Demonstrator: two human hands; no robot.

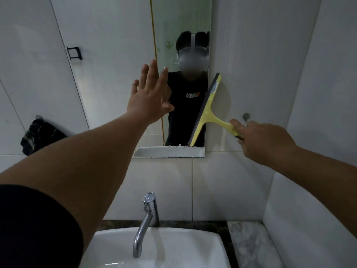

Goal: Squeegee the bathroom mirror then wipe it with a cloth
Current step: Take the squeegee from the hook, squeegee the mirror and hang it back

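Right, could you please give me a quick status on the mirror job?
Right hand gripping yellow plastic squeegee, blade at right edge of wall mirror. Left hand open, raised at mirror's left edge. No cloth in hand.

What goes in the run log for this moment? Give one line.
phase: squeegeeing | right hand: grips yellow squeegee, blade at mirror right edge | left hand: open, at mirror's left edge | cloth: not in hand
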